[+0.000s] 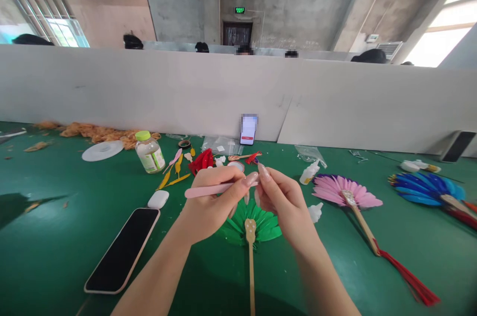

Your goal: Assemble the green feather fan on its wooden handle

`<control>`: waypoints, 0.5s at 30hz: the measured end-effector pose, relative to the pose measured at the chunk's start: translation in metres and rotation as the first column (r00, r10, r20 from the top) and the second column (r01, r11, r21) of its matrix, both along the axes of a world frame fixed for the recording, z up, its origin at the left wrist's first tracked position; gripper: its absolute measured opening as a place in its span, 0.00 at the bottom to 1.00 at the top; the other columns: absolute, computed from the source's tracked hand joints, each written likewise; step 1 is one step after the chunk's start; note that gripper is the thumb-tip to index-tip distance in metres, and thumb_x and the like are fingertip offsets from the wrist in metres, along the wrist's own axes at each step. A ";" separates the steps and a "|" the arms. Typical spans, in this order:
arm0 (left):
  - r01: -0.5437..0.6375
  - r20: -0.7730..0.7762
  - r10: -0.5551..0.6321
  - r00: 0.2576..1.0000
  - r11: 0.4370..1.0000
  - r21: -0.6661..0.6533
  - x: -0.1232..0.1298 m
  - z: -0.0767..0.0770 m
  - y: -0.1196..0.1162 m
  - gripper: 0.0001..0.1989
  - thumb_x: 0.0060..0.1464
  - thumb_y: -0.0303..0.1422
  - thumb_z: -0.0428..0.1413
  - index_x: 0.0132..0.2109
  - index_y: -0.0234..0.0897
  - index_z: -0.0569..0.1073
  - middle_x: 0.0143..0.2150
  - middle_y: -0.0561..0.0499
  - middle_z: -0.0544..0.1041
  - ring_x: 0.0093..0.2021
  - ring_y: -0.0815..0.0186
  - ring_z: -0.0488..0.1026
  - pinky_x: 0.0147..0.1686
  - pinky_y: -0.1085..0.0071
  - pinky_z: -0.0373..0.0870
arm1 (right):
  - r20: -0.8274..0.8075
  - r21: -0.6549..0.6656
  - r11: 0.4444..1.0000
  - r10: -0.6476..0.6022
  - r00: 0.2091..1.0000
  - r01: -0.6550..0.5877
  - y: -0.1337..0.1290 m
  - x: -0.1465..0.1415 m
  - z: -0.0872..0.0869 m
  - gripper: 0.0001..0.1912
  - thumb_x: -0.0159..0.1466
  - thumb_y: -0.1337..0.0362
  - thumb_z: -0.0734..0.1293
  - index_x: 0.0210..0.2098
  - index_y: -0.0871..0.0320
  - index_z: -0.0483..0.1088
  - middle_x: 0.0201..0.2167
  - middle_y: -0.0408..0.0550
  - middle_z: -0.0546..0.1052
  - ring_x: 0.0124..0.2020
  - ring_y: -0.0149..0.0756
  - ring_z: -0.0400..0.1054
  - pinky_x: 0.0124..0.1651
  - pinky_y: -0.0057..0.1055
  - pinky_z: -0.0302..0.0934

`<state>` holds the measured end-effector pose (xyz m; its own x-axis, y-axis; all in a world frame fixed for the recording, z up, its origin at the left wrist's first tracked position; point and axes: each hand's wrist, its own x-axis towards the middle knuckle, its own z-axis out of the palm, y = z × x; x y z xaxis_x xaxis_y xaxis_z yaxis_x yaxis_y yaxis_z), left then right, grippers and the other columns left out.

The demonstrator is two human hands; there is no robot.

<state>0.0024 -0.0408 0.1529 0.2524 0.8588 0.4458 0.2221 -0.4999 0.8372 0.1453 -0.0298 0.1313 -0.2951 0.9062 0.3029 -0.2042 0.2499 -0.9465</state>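
My left hand [217, 199] is closed around a slim pink pen-shaped tool [203, 191], its rounded end pointing left. At the tool's other end, my right hand [280, 197] has thumb and finger pinched together at the tip. Whatever may be between those fingertips is too small to make out. Below both hands lies a green feather fan [271, 233] with a pale wooden handle [251, 266]. Small shiny dots sit on the handle's wider top part. The hands hide some of the fan's upper feathers.
A pink feather fan [337, 191] and a blue one [421, 188] lie to the right. White glue bottles [310, 172] stand nearby. On the left are a dark-screened phone [124, 249], a green-lidded jar [149, 153] and yellow feathers [178, 167]. A lit phone [248, 129] leans on the white partition [149, 87].
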 end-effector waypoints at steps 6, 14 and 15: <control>0.005 0.062 -0.001 0.998 0.998 -0.065 -0.001 0.001 -0.001 0.15 0.55 0.33 0.50 0.22 0.34 0.66 0.12 0.60 0.58 0.13 0.78 0.54 0.15 0.78 0.52 | 0.041 0.046 0.998 -0.033 0.999 0.031 0.002 0.002 -0.001 0.17 0.63 0.55 0.60 0.23 0.60 0.62 0.16 0.36 0.51 0.17 0.22 0.41 0.19 0.24 0.36; 0.153 0.338 -0.063 0.939 0.957 -0.247 0.003 -0.005 0.004 0.16 0.52 0.36 0.53 0.20 0.35 0.66 0.09 0.60 0.55 0.11 0.79 0.51 0.14 0.77 0.48 | -0.058 -0.019 0.998 0.065 0.996 -0.066 -0.002 0.005 -0.001 0.17 0.64 0.55 0.59 0.23 0.60 0.61 0.15 0.35 0.48 0.16 0.22 0.39 0.18 0.24 0.36; 0.213 0.403 -0.087 0.911 0.936 -0.281 0.004 -0.007 0.005 0.16 0.52 0.36 0.54 0.20 0.35 0.65 0.09 0.60 0.55 0.11 0.79 0.50 0.14 0.77 0.47 | -0.088 -0.036 0.995 0.092 0.992 -0.096 -0.004 0.005 -0.001 0.17 0.64 0.55 0.59 0.24 0.59 0.61 0.15 0.34 0.48 0.16 0.22 0.39 0.18 0.23 0.36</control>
<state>0.0067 -0.0354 0.1455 0.2555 0.9342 0.2491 -0.2000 -0.2010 0.9589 0.1504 -0.0340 0.1301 -0.3537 0.8876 0.2950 -0.3063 0.1881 -0.9332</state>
